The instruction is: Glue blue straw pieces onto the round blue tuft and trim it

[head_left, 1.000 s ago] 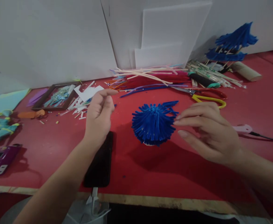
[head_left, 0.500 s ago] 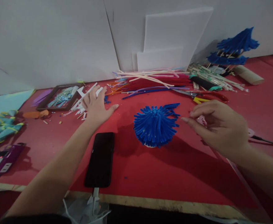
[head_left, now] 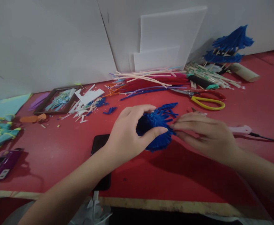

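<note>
A blue spiky ball made of short strips sits on the red table in the middle. My left hand is wrapped round its left side, thumb across the front. My right hand reaches in from the right, fingers pressed together and pinching at the ball's right edge; what they hold there is too small to make out. A few loose blue strips lie just behind the ball.
A black phone lies under my left forearm near the front edge. Behind are yellow-handled scissors, a heap of coloured sticks, white boards, a framed tray, paper scraps and a pink glue gun.
My left hand came back from the paper scraps at the left and closed on the blue ball. My right hand moved in to the ball's right edge.
</note>
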### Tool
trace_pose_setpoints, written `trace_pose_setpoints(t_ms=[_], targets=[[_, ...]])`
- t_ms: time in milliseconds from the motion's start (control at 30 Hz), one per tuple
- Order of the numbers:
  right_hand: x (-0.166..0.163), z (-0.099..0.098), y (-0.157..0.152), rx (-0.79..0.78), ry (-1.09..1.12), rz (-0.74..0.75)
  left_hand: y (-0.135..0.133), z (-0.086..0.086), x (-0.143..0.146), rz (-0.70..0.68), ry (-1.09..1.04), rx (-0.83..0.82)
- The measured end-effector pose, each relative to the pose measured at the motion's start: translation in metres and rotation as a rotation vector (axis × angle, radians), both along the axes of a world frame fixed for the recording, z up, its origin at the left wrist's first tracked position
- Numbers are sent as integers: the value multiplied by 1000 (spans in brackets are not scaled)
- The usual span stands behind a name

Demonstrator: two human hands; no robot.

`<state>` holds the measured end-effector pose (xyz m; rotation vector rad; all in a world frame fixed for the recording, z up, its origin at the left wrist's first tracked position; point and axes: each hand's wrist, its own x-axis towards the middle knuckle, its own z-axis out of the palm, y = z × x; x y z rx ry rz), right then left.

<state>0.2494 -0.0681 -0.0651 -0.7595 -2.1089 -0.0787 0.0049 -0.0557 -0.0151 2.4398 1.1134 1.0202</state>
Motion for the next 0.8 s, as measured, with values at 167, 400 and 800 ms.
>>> trace_pose_setpoints(t_ms=[167,400,800], targets=[[-4,8,-10,43,-46,85,7,3,-3,-103,-3,-20],[-10,12,-23,220,-85,36,8,10,-2,-225,17,-44],[-11,12,-17,178,-102,28,12,9,0,-240,-25,-122]])
